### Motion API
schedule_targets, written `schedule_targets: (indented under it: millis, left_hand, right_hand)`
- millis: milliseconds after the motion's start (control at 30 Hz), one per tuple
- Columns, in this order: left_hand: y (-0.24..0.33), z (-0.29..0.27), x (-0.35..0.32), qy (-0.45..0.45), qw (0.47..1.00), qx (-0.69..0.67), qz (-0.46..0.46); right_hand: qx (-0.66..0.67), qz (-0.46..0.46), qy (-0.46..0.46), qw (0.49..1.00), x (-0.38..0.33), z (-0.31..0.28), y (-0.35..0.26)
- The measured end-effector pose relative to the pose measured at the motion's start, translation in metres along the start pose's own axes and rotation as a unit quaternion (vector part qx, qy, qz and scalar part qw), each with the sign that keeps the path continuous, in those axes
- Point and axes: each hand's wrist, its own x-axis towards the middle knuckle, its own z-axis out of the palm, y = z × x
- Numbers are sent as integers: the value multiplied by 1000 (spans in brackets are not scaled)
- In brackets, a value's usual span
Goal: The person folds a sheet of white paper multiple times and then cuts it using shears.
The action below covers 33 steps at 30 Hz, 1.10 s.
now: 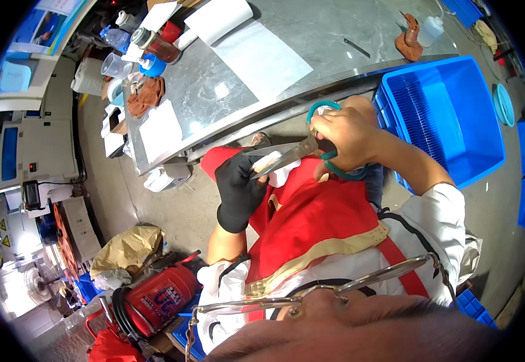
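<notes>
Right hand [350, 137] fingers curled through teal loops of scissors [299, 151], blades pointing left, long axis near horizontal. Gloved left hand [238, 181] pinches pale piece [267, 163] at blades, above red garment [311, 217].

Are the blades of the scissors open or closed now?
Open: the scissors in the right hand show two blades spread apart, near the gloved left hand.

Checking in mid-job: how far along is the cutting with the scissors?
Done: nothing shows as finished; no cut-off pieces are visible. In hand: the right hand holds the teal-handled scissors, blades open around a small pale piece pinched by the black-gloved left hand over the red apron. Left: the blades have not closed, so this cut remains. Brown pieces lie on the steel table.
</notes>
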Motion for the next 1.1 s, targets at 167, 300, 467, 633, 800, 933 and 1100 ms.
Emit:
schedule_targets:
  millis: [167, 300, 467, 633, 800, 933, 1100]
  left_hand:
    - [-2, 4, -2, 33, 998, -57, -19]
    - [1, 2, -1, 24, 999, -40, -26]
    - [-4, 0, -2, 18, 1000, -11, 5]
    - [-6, 0, 0, 18, 1000, -1, 14]
    - [-5, -3, 2, 6, 1000, -5, 24]
    - [-3, -7, 4, -14, 997, -51, -49]
    - [-11, -1, 4, -7, 982, -122, -145]
  right_hand:
    - [17, -48, 44, 998, 1, 9, 3]
    - [41, -44, 46, 997, 0, 15, 4]
    - [63, -26, 48, 997, 1, 21, 2]
    - [78, -23, 74, 994, 2, 26, 5]
    - [256, 64, -73, 962, 5, 27, -7]
    - [290, 90, -221, 927, 8, 14, -6]
    - [248, -105, -172, 948, 2, 29, 12]
